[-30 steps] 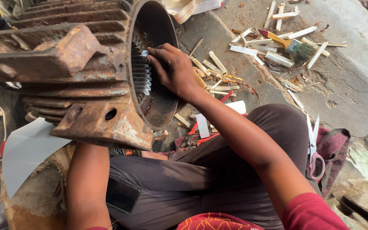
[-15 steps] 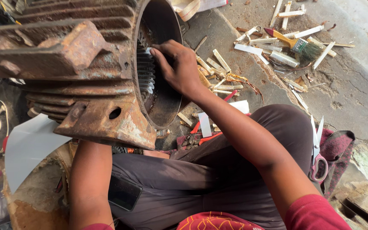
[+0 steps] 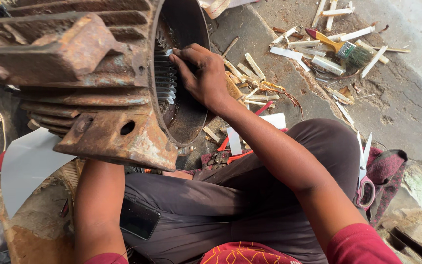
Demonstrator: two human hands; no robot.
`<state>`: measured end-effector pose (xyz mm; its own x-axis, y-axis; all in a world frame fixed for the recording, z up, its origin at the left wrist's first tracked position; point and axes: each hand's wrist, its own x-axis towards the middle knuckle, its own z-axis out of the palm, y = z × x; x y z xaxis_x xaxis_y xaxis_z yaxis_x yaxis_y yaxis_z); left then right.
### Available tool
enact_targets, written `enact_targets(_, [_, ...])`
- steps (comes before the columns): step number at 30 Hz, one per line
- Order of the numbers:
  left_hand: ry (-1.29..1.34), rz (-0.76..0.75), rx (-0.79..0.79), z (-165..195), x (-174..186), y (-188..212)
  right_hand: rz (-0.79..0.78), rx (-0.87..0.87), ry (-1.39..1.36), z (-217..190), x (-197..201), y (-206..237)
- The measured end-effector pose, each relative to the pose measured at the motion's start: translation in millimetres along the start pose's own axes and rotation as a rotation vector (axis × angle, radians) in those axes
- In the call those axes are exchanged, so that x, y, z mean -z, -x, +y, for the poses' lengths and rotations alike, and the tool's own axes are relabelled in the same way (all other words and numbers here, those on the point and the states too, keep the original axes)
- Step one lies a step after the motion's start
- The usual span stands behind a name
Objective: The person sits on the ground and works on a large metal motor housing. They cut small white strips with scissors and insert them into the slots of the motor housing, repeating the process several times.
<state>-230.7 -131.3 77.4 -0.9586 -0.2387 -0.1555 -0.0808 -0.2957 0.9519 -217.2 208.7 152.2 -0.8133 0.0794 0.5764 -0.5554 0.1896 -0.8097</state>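
At frame centre-left, a big rusty motor housing [image 3: 89, 83] lies on its side across the person's lap, open end facing right. Inside the bore, stator slots [image 3: 164, 80] show w/ white paper liners sticking out along the edge.

Right hand [image 3: 201, 73] is at the bore mouth, fingertips [image 3: 176, 57] pinched on a white liner strip [image 3: 169, 52] at the slot edge; thumb and fingers curled, closed on that strip. Left arm [image 3: 98, 205] runs up under the housing; left hand itself is hidden behind the rusty foot, so can't tell if its fingers are clenched or loose.

Just right of the hand, on the concrete floor [image 3: 406, 98]: scattered white strips and wood slivers [image 3: 250, 68]. Farther right, a paintbrush [image 3: 340, 48] w/ yellow handle, bristles pointing right. Near the right knee, scissors [image 3: 365, 171] w/ pink handles rest on dark cloth, blades pointing up-frame. Red-handled pliers [image 3: 223, 156] lie between housing and thigh. White sheet [image 3: 28, 164] sits left, below the housing. A dark phone [image 3: 137, 219] rests on the left thigh.
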Motion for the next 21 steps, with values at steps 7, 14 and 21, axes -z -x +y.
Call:
enact_targets(7, [0.003, 0.004, -0.004, 2, -2, 2, 0.031, -0.066, 0.031, -5, -2, -10])
enact_targets(14, [0.010, 0.012, -0.017, 2, -2, 4, 0.010, -0.116, 0.105, -3, -3, -9])
enact_targets(21, [0.001, 0.016, -0.025, 10, -3, 7, -0.004, -0.053, -0.061, -1, 7, -6])
